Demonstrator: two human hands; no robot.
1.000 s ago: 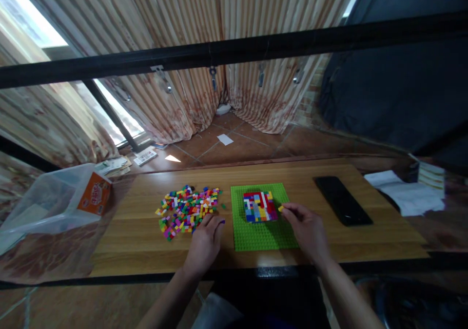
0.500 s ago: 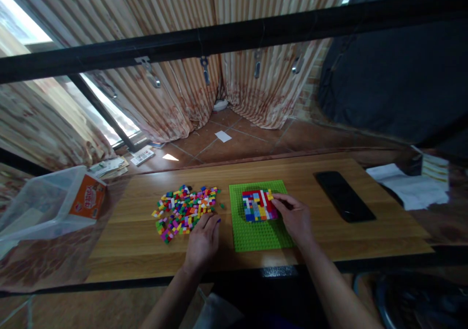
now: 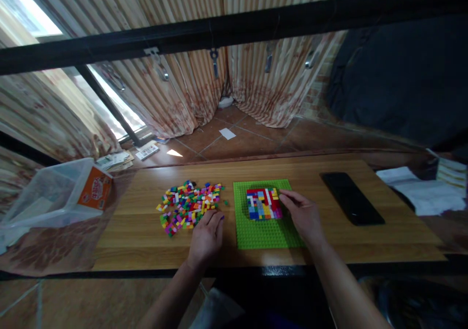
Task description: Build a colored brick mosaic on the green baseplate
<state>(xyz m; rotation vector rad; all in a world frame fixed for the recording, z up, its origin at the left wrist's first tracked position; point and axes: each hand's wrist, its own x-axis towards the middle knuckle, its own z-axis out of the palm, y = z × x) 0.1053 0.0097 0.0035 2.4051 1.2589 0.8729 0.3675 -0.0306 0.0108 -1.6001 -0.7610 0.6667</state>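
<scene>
A green baseplate (image 3: 268,236) lies on the wooden table, bearing a flat, many-coloured block of toy bricks (image 3: 263,204). At the block's upper right edge is my right hand (image 3: 305,217), thumb and fingertips closed together close to its yellow corner bricks; whether a piece is between them is hidden. My left hand (image 3: 207,236) rests on the table between the plate and a loose pile of small coloured bricks (image 3: 190,204). A small dark blue brick (image 3: 222,217) shows at its pinched fingertips.
A black phone-like slab (image 3: 351,198) lies to the right on the table (image 3: 146,251). Beyond the left end stands a clear plastic box (image 3: 54,192) with an orange label. White papers (image 3: 420,187) lie past the right end. A dark metal bar (image 3: 219,31) crosses ahead.
My right fingertips have drawn slightly right from the yellow bricks, which now sit flush in the block's corner. My left hand keeps its place beside the pile. The whole view has shifted slightly.
</scene>
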